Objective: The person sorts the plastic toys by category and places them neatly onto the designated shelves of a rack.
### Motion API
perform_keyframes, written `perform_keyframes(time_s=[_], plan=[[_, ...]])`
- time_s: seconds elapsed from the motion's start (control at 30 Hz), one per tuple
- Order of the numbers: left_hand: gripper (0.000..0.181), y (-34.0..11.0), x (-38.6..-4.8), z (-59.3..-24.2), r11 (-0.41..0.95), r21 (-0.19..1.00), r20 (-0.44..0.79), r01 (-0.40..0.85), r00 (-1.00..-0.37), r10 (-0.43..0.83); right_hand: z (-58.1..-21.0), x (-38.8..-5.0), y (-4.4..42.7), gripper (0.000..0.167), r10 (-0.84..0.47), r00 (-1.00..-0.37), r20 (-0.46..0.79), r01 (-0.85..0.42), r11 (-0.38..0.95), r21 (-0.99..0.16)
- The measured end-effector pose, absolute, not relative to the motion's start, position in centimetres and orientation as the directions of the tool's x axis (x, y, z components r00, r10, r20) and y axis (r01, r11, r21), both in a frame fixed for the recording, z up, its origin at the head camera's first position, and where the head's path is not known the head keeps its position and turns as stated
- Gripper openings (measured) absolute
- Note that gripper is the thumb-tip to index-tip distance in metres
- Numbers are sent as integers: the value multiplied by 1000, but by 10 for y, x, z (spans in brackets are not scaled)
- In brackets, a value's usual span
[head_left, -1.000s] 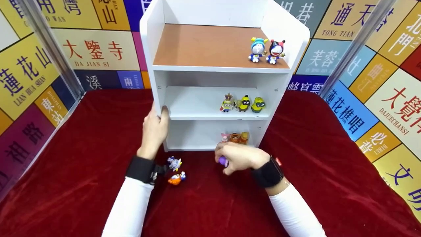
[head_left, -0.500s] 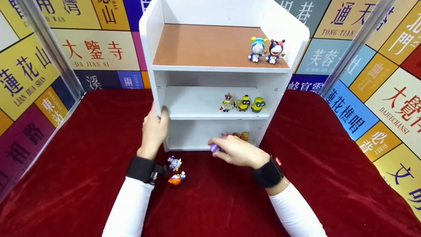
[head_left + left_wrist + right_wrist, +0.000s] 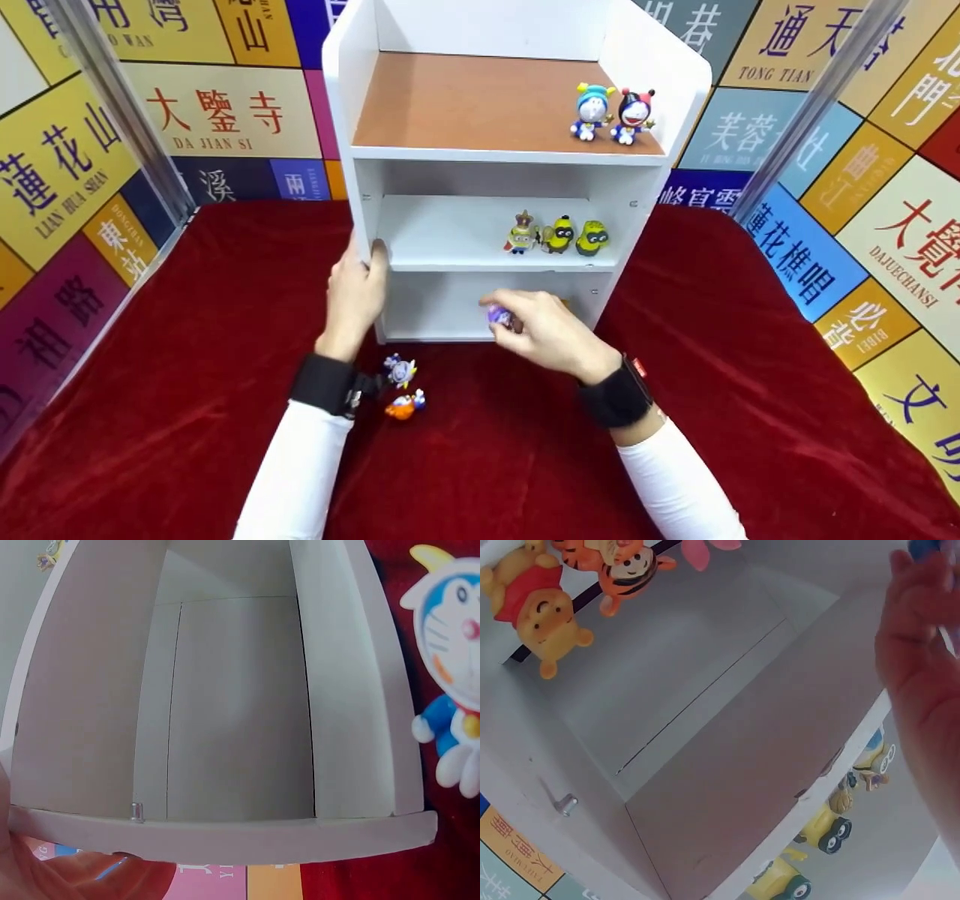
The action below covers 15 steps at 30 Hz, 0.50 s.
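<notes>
My left hand (image 3: 356, 296) grips the left side panel of a white shelf unit (image 3: 465, 105), thumb on its front edge. With curled fingers, my right hand (image 3: 551, 334) pinches a small purple figurine (image 3: 499, 315) in front of the bottom compartment; the fingers cover part of it. Behind that hand, the right wrist view has a Pooh figurine (image 3: 547, 615), a Tigger figurine (image 3: 626, 574) and a pink figurine (image 3: 705, 551) inside the compartment. On the red cloth by my left wrist lie a grey-blue figurine (image 3: 401, 371) and an orange-and-blue figurine (image 3: 405, 405).
Three yellow Minion figurines (image 3: 559, 235) stand on the middle shelf's right half. Two Doraemon figurines (image 3: 634, 116) occupy the top shelf's right corner. Red cloth (image 3: 480, 472) spreads below, with lettered panels (image 3: 225, 112) behind and at both sides.
My right hand has carried the purple figurine up and forward, from above the cloth to the bottom compartment's opening. The left hand keeps its grip on the side panel.
</notes>
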<state>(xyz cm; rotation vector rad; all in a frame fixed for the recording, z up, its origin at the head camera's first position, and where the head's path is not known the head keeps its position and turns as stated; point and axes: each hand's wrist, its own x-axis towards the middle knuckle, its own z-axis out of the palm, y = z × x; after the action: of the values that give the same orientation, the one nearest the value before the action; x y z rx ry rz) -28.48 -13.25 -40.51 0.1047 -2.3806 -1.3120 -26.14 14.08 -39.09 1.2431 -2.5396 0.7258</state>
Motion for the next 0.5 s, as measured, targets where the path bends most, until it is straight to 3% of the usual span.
perform_keyframes(time_s=[0.2,0.5], plan=[[39,-132,-285,-406,564,814,331,138,-908,-256,-385,-259,144,16,-620,-616,486,-788,484,-381],[40,-133,-286,-407,570,809,347,144,-900,-266,-371,-253,151,24,-575,-625,528,-779,494,-385]])
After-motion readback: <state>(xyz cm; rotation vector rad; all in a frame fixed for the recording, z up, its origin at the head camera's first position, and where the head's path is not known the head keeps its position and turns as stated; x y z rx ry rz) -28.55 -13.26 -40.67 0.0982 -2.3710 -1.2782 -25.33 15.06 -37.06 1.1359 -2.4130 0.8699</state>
